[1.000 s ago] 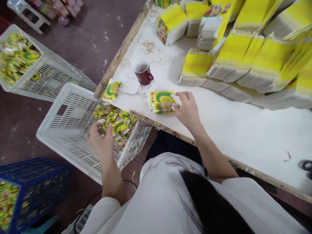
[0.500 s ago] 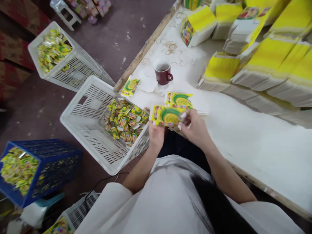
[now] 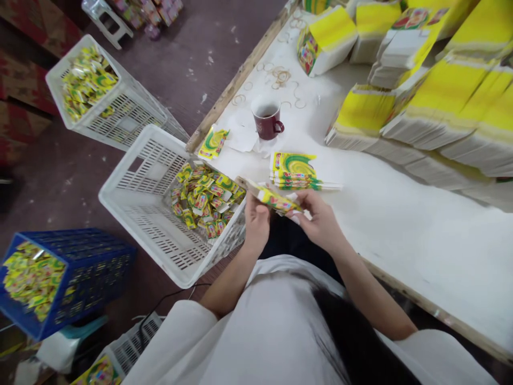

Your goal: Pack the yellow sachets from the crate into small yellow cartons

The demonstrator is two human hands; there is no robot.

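Between my two hands, at the table's near edge, is a small yellow-green printed carton (image 3: 276, 199), tilted so that a narrow side faces up. My left hand (image 3: 256, 220) grips its left end, thumb in front. The fingers of my right hand (image 3: 316, 214) pinch its right end. Just beyond lies a short stack of flat yellow-green cartons (image 3: 295, 167) on the white table. To the left of my left hand stands a white plastic crate (image 3: 150, 214), with many small folded cartons (image 3: 206, 200) heaped at its far end.
A maroon mug (image 3: 267, 125) with dark liquid stands on the table near a loose flat carton (image 3: 214, 143). Rubber bands (image 3: 279, 79) lie behind it. Tall stacks of flat cartons (image 3: 436, 101) fill the back right. A second white crate (image 3: 120, 115) and a blue crate (image 3: 90, 272) hold more cartons.
The carton in my hands has turned from showing its broad printed face to showing a narrow side. My right hand has dropped slightly; more of the stack behind is visible.
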